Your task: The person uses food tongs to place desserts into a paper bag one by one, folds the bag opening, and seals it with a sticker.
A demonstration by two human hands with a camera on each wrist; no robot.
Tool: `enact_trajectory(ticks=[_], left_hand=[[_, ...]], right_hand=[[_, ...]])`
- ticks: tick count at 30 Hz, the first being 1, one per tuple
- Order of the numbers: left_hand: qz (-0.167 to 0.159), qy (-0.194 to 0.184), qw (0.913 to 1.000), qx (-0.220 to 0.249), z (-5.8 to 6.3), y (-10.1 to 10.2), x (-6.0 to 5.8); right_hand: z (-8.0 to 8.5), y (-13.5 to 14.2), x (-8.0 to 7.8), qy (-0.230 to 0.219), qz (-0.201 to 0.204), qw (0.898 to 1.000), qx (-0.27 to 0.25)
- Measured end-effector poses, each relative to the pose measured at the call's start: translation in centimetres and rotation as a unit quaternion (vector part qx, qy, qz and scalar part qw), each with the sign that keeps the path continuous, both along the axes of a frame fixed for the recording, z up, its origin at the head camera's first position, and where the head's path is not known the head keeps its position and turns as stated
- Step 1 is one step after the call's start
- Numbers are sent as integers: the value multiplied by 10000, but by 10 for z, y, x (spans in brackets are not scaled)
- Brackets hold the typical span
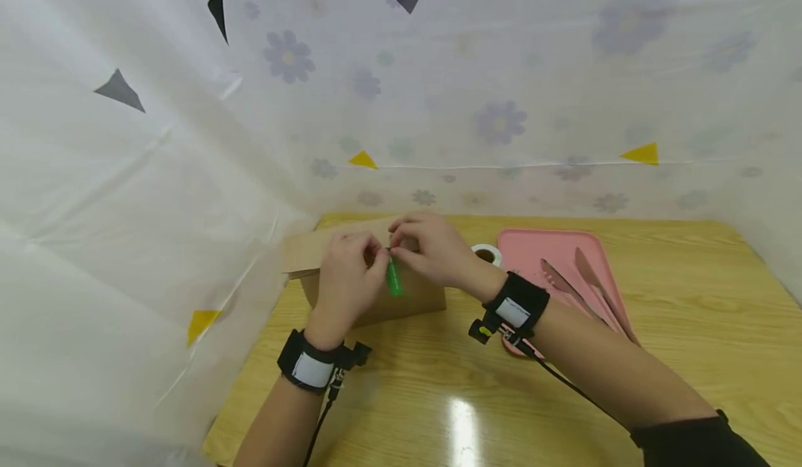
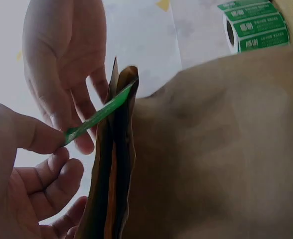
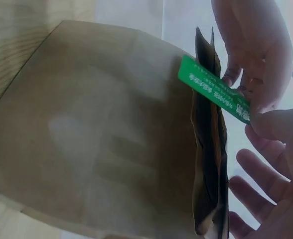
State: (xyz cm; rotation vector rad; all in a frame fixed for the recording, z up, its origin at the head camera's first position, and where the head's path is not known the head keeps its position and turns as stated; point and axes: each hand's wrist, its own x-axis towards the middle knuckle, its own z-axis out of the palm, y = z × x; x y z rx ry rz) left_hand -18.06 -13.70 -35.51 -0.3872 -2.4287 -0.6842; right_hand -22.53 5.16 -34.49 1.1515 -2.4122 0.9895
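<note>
A brown paper bag point(image 1: 401, 303) stands on the table, its layered mouth edge point(image 3: 210, 149) seen end-on in the wrist views. A green sticker point(image 1: 393, 278) with white print hangs down over the bag's front in the head view. Its upper end lies between the fingertips of both hands. My left hand point(image 1: 351, 279) pinches that end from the left, thumb against it, as the left wrist view shows. From the right, my right hand point(image 1: 432, 248) pinches the same end. In the right wrist view the sticker's free end point(image 3: 189, 72) crosses the bag's edge.
Behind the bag stands a roll of green stickers point(image 2: 256, 25), its white side point(image 1: 489, 252) visible in the head view. To the right lies a pink tray point(image 1: 520, 241) with two knives point(image 1: 573, 286) on it. White patterned sheeting point(image 1: 438, 91) walls the back and left.
</note>
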Motion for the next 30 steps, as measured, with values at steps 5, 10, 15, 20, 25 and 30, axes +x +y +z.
enact_trajectory(ticks=[5,10,15,20,25,30], left_hand=[[137,-95,9999,-42,7,-11,0],[155,-186,9997,-22,11,-21,-3],[187,-304,9994,-22,12,-26,-8],[241,-397,9989,-61,14,-28,-11],[307,-49,9994,-160,11,-28,-14],[484,149,9985,-211,5,-28,-17]], right_hand=[[1,-9,-2,98,39,9999,42],[0,-15,-4,269,83,9996,80],[-3,-18,-7,235,-88,9995,215],[-5,-19,-8,124,-278,9990,323],[-6,-20,-7,112,-429,9982,391],[-7,-22,-6,190,-557,9971,472]])
